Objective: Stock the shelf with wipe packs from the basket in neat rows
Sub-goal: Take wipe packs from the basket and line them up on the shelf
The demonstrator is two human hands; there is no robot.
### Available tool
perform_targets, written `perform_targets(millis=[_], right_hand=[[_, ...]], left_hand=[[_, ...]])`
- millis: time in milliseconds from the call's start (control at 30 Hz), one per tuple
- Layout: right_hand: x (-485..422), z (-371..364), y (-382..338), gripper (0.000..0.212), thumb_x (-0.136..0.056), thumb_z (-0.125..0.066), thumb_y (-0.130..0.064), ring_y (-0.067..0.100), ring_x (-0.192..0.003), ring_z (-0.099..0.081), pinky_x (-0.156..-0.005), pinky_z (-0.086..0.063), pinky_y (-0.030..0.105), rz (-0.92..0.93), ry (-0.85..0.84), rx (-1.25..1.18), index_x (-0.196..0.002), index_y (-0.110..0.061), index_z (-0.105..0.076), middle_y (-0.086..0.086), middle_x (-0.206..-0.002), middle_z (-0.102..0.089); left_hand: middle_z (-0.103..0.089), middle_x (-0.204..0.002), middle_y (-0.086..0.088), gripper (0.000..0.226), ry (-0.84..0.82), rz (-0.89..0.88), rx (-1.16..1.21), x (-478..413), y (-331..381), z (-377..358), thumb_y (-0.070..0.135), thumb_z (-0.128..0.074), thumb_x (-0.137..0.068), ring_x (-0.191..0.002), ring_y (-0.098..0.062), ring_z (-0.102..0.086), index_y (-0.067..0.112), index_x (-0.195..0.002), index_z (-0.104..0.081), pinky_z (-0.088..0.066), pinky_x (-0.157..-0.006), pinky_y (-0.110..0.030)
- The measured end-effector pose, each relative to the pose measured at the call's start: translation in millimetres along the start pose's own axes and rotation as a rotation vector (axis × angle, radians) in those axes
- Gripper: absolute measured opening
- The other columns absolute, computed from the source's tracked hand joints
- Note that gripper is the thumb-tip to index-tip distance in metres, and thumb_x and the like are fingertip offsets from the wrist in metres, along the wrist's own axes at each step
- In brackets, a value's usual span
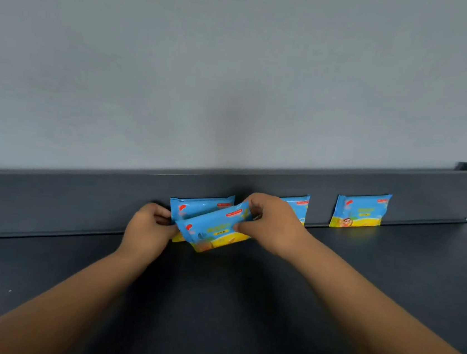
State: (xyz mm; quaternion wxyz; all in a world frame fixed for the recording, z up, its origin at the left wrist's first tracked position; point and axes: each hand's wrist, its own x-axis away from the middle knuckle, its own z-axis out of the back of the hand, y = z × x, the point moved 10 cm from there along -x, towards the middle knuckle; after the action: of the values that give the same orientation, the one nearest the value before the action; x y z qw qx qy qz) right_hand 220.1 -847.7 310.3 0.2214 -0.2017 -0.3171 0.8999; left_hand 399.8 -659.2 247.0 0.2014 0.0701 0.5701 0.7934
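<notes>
A person's two hands hold a blue-and-yellow front wipe pack [214, 230] just above a dark shelf [212, 305], seen from a head-worn camera. The left hand [151, 225] has its fingers curled round the pack's lower left end, and the right hand [270, 224] pinches its upper right corner between thumb and fingers, so the pack sits tilted, right end higher. Directly behind it, a second pack [201, 203] stands leaning against the shelf's raised back rail [78, 202]. The picture is blurred, so whether the left fingers also touch this second pack cannot be told. A third pack [297, 204], partly hidden by the right hand, stands against the rail to the right. A fourth pack [361, 210] stands farther right, apart from the others. A plain grey wall [239, 61] rises behind the rail.
</notes>
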Motion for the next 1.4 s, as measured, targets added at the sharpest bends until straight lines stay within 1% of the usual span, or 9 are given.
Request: perform_targets(millis=[200, 433, 600, 833, 1000, 1133, 1233, 1333, 1400], right_hand=[[-17.3, -8.7, -6.9, 0.026, -0.079, -0.083, -0.029, 0.016, -0.075, -0.058, -0.065, -0.046, 0.030, 0.027, 0.005, 0.148, -0.099, -0.019, -0.071, -0.009, -0.076, -0.057], [-26.6, -16.8, 4.2, 0.042, -0.074, -0.088, -0.024, 0.018, -0.085, -0.063, -0.066, -0.045, 0.028, -0.068, 0.074, 0.090, -0.103, -0.021, -0.058, -0.002, -0.093, -0.063], [-26.2, -21.6, 10.5, 0.054, -0.074, -0.090, -0.025, 0.016, -0.091, -0.065, -0.079, -0.057, 0.034, -0.130, 0.091, 0.026, -0.116, -0.020, -0.057, -0.001, -0.100, -0.065], [-26.7, -29.5, 10.9, 0.055, -0.075, -0.090, -0.026, 0.015, -0.090, -0.065, -0.083, -0.059, 0.037, -0.151, 0.081, -0.043, -0.120, -0.021, -0.057, -0.004, -0.094, -0.065], [-18.8, -23.3, 4.7, 0.063, -0.078, -0.086, -0.036, 0.019, -0.104, -0.061, -0.085, -0.056, 0.037, -0.196, 0.103, 0.083, -0.128, -0.020, -0.052, -0.001, -0.122, -0.056], [-2.9, -10.0, -6.2, 0.039, -0.089, -0.066, -0.054, 0.024, -0.089, -0.059, -0.067, -0.046, 0.034, -0.319, 0.108, 0.314, -0.097, -0.019, -0.052, 0.002, -0.107, -0.057], [7.1, -5.9, -39.7, 0.040, -0.096, -0.050, -0.057, 0.022, -0.078, -0.056, -0.068, -0.045, 0.035, -0.234, 0.075, 0.439, -0.081, -0.020, -0.050, 0.002, -0.094, -0.061], [14.4, -19.3, -97.1, 0.047, -0.095, -0.043, -0.065, 0.026, -0.102, -0.061, -0.092, -0.047, 0.044, -0.027, 0.002, 0.472, -0.109, -0.023, -0.059, 0.001, -0.111, -0.065], [20.8, -34.9, -145.4, 0.056, -0.096, -0.041, -0.067, 0.026, -0.113, -0.060, -0.097, -0.048, 0.046, 0.146, -0.035, 0.373, -0.123, -0.022, -0.060, 0.001, -0.119, -0.065]], left_hand=[[-0.075, -0.086, -0.008, 0.019, -0.028, -0.017, -0.028, -6.9, 0.2, -8.0, -0.005, -0.077, -0.079, -0.081, -0.023, -0.072, 0.009, -0.086, -0.066, -0.057, -0.071, -0.034], [-0.075, -0.093, -0.009, 0.026, -0.074, 0.033, -0.007, -5.3, -2.5, -8.4, -0.014, -0.064, -0.081, -0.086, -0.021, -0.073, 0.009, -0.094, -0.067, -0.060, -0.075, -0.036], [-0.076, -0.094, -0.002, 0.021, -0.110, 0.038, 0.046, 3.4, 2.1, -9.8, -0.002, -0.073, -0.084, -0.088, -0.015, -0.074, 0.010, -0.099, -0.066, -0.057, -0.074, -0.029], [-0.076, -0.095, -0.007, 0.020, -0.082, 0.043, 0.071, 5.5, 2.5, -3.1, 0.004, -0.078, -0.085, -0.082, -0.017, -0.073, 0.007, -0.100, -0.065, -0.053, -0.065, -0.024], [-0.074, -0.102, -0.002, 0.024, -0.093, 0.056, 0.048, 10.5, 4.4, -2.1, 0.008, -0.077, -0.086, -0.091, -0.016, -0.074, 0.013, -0.104, -0.063, -0.059, -0.078, -0.032], [-0.064, -0.115, 0.016, 0.039, -0.001, -0.082, -0.204, 21.2, 29.0, 16.9, 0.030, -0.071, -0.091, -0.109, -0.012, -0.064, 0.023, -0.128, -0.059, -0.049, -0.083, -0.027], [-0.056, -0.142, 0.005, 0.060, 0.064, -0.159, -0.465, 33.2, 48.3, 33.6, 0.049, -0.057, -0.095, -0.130, -0.021, -0.053, 0.025, -0.148, -0.045, -0.046, -0.100, -0.037], [-0.041, -0.158, 0.006, 0.067, 0.075, -0.203, -0.464, 47.4, 62.3, 51.6, 0.051, -0.051, -0.097, -0.142, -0.018, -0.041, 0.033, -0.158, -0.029, -0.038, -0.106, -0.033], [-0.034, -0.162, 0.007, 0.068, 0.078, -0.161, -0.363, 57.8, 66.4, 72.6, 0.052, -0.049, -0.098, -0.147, -0.015, -0.034, 0.037, -0.159, -0.024, -0.032, -0.105, -0.031]])
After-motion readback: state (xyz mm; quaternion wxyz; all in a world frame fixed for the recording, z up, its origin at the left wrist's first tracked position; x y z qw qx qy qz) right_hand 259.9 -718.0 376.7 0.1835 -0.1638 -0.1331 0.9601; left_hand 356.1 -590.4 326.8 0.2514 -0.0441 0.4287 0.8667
